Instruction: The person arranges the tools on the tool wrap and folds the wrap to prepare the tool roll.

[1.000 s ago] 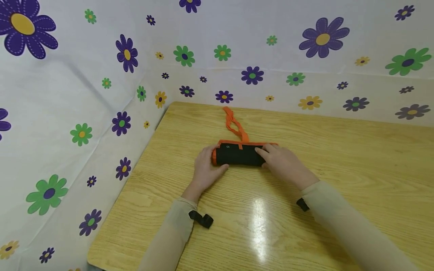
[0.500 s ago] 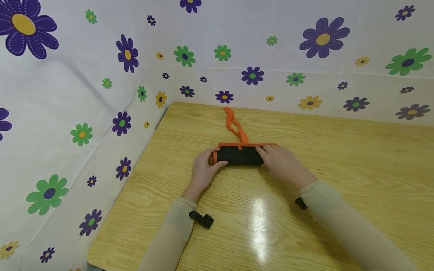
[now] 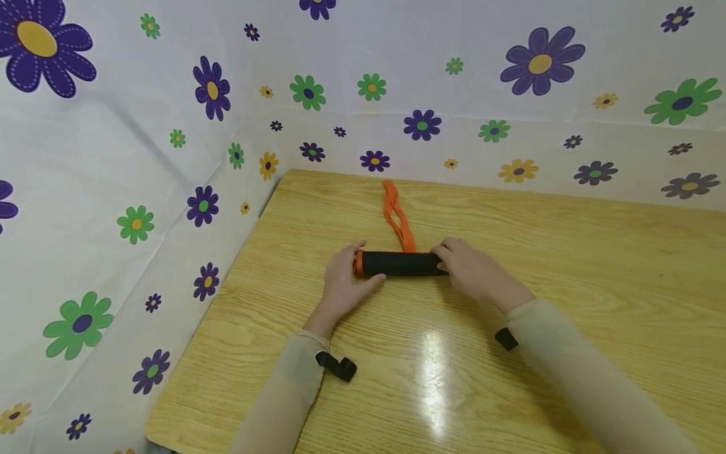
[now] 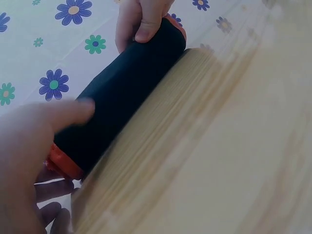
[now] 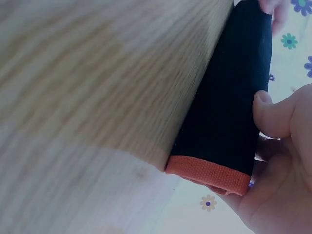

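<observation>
A black fabric roll (image 3: 399, 264) with orange edging lies crosswise on the wooden table. From its far side an orange strap (image 3: 396, 211) stretches toward the back. My right hand (image 3: 476, 268) grips the right end, the thumb (image 5: 272, 114) on one face and the fingers behind it. At the left end my left hand (image 3: 343, 284) sits loosely around the orange-trimmed edge (image 4: 66, 163). Its thumb (image 4: 78, 113) lies over the black cloth, blurred, while the fingers are spread past the end. What is rolled inside is hidden.
The wooden table (image 3: 567, 265) ends at the left in a slanting edge. White flowered sheets (image 3: 340, 57) hang behind it and along the left side. Black straps (image 3: 337, 367) are on both wrists.
The flap with orange trim at the back has been rolled in, so the roll looks narrower. The strap's far end shifted slightly right. My left fingers have spread a little.
</observation>
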A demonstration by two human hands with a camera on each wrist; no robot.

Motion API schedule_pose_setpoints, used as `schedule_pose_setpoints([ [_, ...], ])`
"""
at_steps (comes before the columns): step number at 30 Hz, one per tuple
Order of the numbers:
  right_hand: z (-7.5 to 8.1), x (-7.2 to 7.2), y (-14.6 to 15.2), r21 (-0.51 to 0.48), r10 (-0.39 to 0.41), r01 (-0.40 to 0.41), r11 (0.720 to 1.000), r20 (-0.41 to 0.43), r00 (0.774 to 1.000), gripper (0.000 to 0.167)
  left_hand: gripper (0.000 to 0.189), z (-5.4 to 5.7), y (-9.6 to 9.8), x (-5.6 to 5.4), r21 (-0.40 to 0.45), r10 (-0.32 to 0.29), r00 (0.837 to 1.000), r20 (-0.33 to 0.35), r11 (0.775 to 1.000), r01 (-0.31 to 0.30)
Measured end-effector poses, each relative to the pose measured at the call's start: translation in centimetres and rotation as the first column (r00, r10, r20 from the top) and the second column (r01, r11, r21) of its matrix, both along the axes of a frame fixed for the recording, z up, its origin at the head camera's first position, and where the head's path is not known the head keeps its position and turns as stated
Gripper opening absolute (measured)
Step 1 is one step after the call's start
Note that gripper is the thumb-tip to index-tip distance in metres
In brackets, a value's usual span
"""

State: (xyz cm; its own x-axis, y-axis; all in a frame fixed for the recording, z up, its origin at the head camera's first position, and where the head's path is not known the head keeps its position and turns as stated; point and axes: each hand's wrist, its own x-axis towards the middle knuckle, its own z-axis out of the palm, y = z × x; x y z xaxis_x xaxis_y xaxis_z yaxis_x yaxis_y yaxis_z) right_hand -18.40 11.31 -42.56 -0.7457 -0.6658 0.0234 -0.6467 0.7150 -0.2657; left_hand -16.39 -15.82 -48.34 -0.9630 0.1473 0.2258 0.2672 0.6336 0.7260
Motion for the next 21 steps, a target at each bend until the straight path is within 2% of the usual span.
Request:
schedule_pose_setpoints([
  [3,-0.1,-0.25,-0.02,0.01,-0.021,0.021,1.0,-0.006,1.0,0.035,0.066,-0.04,-0.01,0.01,0.03,0.004,1.0,0.03,1.0,-0.005],
  [6,-0.08,-0.42,-0.03,0.014,-0.051,0.05,0.999,0.03,0.998,0.036,0.058,-0.06,0.02,-0.04,0.055,0.024,0.998,0.052,0.998,-0.026],
  [13,-0.11,-0.41,0.27,-0.017,-0.087,0.089,0.996,0.118,0.989,0.021,0.048,-0.02,0.16,-0.19,0.021,0.025,0.999,0.023,0.999,-0.025],
  [17,0.11,-0.52,0.34,-0.029,-0.066,0.068,0.997,0.06,0.996,0.017,0.032,-0.01,0.2,-0.21,-0.015,0.016,1.0,0.02,1.0,-0.015],
  [21,-0.23,-0.55,0.5,-0.045,-0.056,0.058,0.997,0.036,0.998,0.019,0.037,-0.03,0.29,-0.1,-0.03,0.016,1.0,0.01,0.999,-0.016],
])
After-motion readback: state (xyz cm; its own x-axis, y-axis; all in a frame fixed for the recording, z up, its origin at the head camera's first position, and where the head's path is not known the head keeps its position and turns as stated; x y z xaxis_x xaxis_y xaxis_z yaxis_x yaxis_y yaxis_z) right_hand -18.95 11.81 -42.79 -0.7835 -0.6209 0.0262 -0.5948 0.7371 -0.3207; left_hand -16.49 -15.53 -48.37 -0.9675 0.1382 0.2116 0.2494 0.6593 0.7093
